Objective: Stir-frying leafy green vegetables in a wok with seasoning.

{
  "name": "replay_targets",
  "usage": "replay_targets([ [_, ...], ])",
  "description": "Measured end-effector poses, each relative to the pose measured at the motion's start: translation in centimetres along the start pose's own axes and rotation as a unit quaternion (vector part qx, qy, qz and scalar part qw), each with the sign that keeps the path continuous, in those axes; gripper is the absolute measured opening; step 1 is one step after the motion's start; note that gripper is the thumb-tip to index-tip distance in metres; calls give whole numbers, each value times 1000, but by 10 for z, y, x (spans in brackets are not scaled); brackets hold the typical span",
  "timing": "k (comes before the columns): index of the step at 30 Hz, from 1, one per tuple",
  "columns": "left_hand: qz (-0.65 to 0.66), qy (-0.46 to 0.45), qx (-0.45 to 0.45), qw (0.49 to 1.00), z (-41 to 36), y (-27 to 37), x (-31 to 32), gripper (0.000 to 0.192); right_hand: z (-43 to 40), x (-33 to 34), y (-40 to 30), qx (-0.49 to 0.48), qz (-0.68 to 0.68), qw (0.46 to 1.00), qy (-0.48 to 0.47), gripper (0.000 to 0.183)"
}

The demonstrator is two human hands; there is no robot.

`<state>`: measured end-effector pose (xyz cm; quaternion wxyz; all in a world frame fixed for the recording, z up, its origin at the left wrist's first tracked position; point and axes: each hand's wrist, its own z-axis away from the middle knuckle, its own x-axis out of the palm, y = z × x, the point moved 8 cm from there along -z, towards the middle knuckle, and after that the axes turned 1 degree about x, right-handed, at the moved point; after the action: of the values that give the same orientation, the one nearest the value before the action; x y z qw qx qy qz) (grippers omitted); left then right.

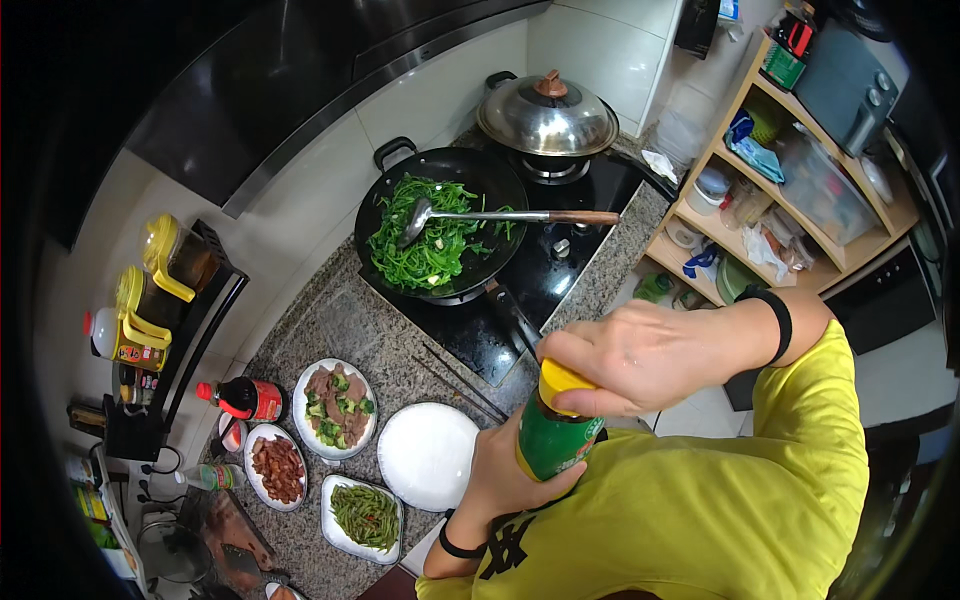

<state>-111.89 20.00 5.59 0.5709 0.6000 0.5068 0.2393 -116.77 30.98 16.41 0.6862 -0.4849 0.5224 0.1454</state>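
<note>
My left hand (504, 472) is wrapped around a green seasoning jar (559, 439) held close to my chest. From above, my right hand (637, 356) grips its yellow lid (561, 384), which sits on the jar's top. A black wok (491, 259) on the gas stove holds stir-fried leafy greens (420, 247) with bits that look like garlic. Across the wok rests a metal ladle (495, 216), its bowl on the greens and its wooden handle over the rim. Nearest my left hand on the counter is a white plate (429, 456) with no food on it.
Dishes of meat with broccoli (339, 409), browned meat (279, 469) and green beans (365, 517) stand on the granite counter (337, 330). Chopsticks (465, 390) lie by the stove. A lidded pan (551, 120) occupies the far burner. A cleaver (241, 562) lies at lower left.
</note>
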Motion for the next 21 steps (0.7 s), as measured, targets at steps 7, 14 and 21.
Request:
replay_targets([
  [7, 2, 23, -92, 995, -42, -10, 27, 58, -7, -10, 60, -64, -40, 994, -83, 42],
  [14, -50, 99, -100, 989, -106, -20, 67, 58, 4, -44, 134, -107, -17, 984, -140, 42],
  [21, 10, 168, -131, 977, -141, -36, 114, 62, 23, -59, 188, -133, -64, 962, -229, 43],
])
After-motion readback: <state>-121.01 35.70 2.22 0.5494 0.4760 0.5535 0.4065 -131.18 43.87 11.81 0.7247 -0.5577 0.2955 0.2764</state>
